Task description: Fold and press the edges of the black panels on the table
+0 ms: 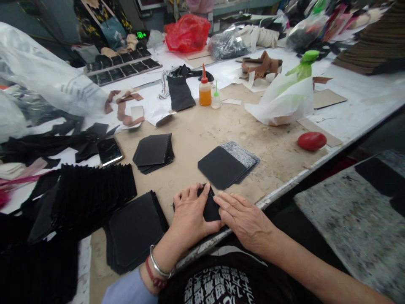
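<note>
A black sheet piece (211, 209) lies at the table's front edge under both hands. My left hand (193, 211) rests on it, palm down, thumb and index finger spread around its bare part. The fingers of my right hand (242, 217) are stretched out and lie against the piece's right edge; the thumb is mostly hidden. Just beyond sits a stack of black pieces (220, 166) with a speckled grey strip (241, 153). To the left are a larger black stack (136, 232) and, farther back, a smaller black stack (153, 150).
A phone (109, 151) and a thick row of black pieces (95, 185) lie left. Farther back stand an orange-filled bottle (205, 93) and a small green-tipped bottle (216, 99). A red oval object (311, 141) and a white plastic bag (281, 103) lie right, near the table edge (284, 188).
</note>
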`<action>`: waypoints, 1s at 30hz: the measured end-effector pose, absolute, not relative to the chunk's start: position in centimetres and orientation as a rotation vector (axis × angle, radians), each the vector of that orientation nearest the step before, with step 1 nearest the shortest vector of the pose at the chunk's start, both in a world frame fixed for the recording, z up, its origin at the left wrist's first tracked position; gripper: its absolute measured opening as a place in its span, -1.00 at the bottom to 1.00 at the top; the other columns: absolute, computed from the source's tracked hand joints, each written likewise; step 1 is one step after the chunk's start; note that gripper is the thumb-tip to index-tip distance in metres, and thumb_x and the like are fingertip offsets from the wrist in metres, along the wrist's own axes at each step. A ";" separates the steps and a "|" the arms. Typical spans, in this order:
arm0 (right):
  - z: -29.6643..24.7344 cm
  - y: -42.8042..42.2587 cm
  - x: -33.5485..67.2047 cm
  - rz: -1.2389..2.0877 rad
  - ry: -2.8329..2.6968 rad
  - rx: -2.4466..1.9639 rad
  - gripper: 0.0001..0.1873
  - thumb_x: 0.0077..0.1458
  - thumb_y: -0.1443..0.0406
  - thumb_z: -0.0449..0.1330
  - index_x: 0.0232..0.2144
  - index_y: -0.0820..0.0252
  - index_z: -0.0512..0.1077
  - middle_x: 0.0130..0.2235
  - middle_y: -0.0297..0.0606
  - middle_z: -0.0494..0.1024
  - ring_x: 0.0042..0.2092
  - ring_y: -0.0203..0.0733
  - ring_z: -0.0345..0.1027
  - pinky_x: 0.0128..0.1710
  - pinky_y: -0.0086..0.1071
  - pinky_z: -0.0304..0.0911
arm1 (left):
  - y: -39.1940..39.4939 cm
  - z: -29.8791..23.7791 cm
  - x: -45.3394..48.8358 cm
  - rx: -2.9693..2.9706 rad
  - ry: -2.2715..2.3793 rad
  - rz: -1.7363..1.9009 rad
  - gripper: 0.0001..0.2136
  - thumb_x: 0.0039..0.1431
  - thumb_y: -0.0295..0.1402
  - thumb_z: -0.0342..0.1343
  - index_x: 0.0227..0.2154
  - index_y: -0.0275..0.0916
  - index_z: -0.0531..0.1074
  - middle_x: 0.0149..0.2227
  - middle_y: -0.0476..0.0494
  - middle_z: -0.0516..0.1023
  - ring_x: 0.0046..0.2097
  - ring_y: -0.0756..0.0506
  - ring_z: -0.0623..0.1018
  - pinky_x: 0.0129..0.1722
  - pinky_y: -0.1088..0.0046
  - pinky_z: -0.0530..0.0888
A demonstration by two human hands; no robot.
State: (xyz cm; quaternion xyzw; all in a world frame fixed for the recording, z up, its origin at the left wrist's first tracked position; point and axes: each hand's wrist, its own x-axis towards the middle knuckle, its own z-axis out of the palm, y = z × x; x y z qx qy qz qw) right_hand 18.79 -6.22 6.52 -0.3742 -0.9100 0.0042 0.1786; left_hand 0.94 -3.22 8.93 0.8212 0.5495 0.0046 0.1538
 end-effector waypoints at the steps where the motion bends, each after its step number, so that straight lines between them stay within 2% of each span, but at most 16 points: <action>1: 6.5 -6.1 18.8 0.026 -2.586 -1.048 -0.73 0.17 0.43 -0.11 -0.27 0.30 0.40 0.06 -0.12 0.40 0.17 -0.09 0.12 0.15 -0.21 0.07 | -3.2 8.9 0.9 2.352 1.575 0.020 -0.22 -0.17 0.02 0.12 0.15 -0.20 0.17 0.11 -0.31 0.26 0.08 -0.29 0.26 0.00 0.10 0.15; 11: 6.4 -5.6 19.0 0.213 -2.589 -1.075 -0.79 0.13 0.45 -0.05 -0.28 0.28 0.37 0.08 -0.11 0.38 0.21 -0.10 0.06 0.21 -0.18 -0.03 | -3.2 8.2 0.7 2.368 1.569 0.079 -0.18 -0.19 0.08 0.13 0.16 -0.18 0.15 0.09 -0.29 0.27 0.07 -0.30 0.25 0.01 0.09 0.14; 17: 7.7 -4.7 19.0 0.377 -2.653 -1.096 -0.77 0.05 0.48 -0.04 -0.25 0.28 0.35 0.16 -0.08 0.27 0.24 -0.10 -0.03 0.22 -0.11 -0.05 | -3.2 8.2 0.7 2.366 1.572 0.056 -0.16 -0.21 0.10 0.15 0.16 -0.18 0.15 0.10 -0.29 0.25 0.08 -0.31 0.23 0.03 0.07 0.12; 23: 8.5 -4.4 19.6 0.396 -2.661 -1.024 -0.73 0.05 0.48 -0.04 -0.21 0.30 0.36 0.09 -0.11 0.36 0.21 -0.09 0.06 0.21 -0.09 -0.04 | -3.2 8.4 0.6 2.368 1.563 0.042 -0.15 -0.21 0.12 0.14 0.16 -0.19 0.14 0.11 -0.29 0.24 0.07 -0.31 0.23 0.02 0.06 0.12; 30: 8.2 -5.4 20.2 0.228 -2.627 -0.912 -0.73 0.12 0.45 -0.05 -0.21 0.30 0.41 -0.04 -0.16 0.49 0.05 -0.13 0.26 0.12 -0.18 0.08 | -3.3 8.2 0.6 2.389 1.580 0.050 -0.18 -0.17 0.10 0.11 0.16 -0.21 0.16 0.10 -0.30 0.24 0.07 -0.29 0.23 0.00 0.10 0.12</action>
